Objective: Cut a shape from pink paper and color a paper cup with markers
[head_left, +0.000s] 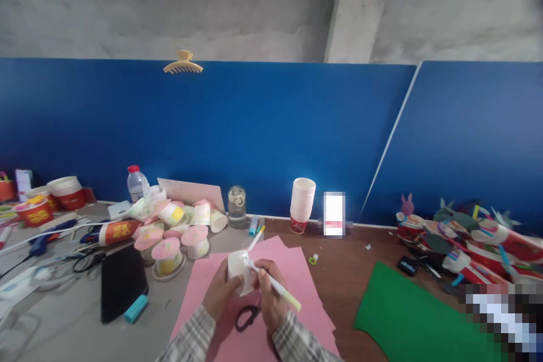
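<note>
Plaid sleeves [193, 335] nearest; cup [237, 267] within left grip [222, 293], marker [287, 295] in right grip [271, 301].

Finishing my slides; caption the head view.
Left hand holding a white cup, right hand a marker, over pink paper.

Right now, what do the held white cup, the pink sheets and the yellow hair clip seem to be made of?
White cup: probably paper, matte, since its wall shows little shine.
Pink sheets: paper or thin card, matte, flat with overlapping edges.
Yellow hair clip: likely plastic, smooth, with moulded-looking teeth.
</note>
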{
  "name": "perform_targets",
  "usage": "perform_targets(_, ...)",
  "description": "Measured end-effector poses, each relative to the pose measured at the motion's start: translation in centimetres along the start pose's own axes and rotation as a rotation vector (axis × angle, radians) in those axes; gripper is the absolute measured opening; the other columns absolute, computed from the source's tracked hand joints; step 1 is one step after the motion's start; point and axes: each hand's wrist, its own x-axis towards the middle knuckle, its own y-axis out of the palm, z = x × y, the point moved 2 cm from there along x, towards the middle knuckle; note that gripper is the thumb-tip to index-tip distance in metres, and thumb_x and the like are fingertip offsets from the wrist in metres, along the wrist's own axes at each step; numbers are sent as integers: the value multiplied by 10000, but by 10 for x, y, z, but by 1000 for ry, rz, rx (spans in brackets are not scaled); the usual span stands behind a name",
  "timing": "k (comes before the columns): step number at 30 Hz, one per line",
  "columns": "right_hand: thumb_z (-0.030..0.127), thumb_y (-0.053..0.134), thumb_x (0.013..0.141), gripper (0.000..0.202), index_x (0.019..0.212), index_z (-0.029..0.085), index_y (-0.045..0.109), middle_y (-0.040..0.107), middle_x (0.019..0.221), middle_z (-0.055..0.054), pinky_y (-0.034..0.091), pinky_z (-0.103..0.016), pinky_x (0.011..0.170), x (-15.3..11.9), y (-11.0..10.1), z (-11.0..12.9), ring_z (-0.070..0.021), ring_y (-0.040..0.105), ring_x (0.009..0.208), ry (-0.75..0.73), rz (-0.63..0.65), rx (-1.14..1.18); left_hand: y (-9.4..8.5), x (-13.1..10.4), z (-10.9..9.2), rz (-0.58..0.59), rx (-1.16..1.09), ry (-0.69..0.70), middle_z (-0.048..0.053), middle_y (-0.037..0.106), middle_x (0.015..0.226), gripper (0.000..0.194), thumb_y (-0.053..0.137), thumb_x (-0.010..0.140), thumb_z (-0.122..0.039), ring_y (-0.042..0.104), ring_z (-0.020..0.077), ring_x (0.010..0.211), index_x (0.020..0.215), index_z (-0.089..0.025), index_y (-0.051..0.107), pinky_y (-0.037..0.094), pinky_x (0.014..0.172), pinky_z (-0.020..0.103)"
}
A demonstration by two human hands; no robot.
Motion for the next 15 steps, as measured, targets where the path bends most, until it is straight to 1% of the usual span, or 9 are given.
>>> perform_targets(3, 413, 493, 770, 255, 787, 206, 641, 589, 498, 37, 471, -211, 436, -2, -1, 10, -151, 562, 454, -18, 34, -64, 1, -2, 0, 11, -20, -7, 15, 670, 649, 499, 722, 364, -321, 569, 248, 657, 835, -186, 624, 439, 576, 336)
perform_targets(7, 365, 503, 769, 215, 806, 214, 652, 614, 525, 33, 478, -208, 460, -5, -1, 19, -158, 586, 476, -98, 88, -136, 5, -6, -4, 10, -51, 16, 16, 668, 664, 460, 734, 375, -304, 562, 234, 667, 808, -181, 636, 446, 586, 329)
perform_targets(11, 330, 504, 770, 181, 823, 231, 645, 639, 560, 35, 487, -207, 494, -7, 1, 17, -164, 607, 506, -139, 111, -143, 9, -12, -11, -2, -97, 3, 14, 668, 696, 441, 723, 393, -277, 562, 224, 682, 816, -187, 638, 455, 596, 326)
perform_targets(15, 303, 501, 772, 165, 830, 238, 641, 643, 567, 40, 489, -200, 495, -7, 2, 13, -154, 600, 488, -148, 124, -168, 8, -11, -10, -3, -49, -4, 13, 661, 691, 471, 711, 397, -261, 565, 239, 706, 854, -186, 625, 464, 625, 340)
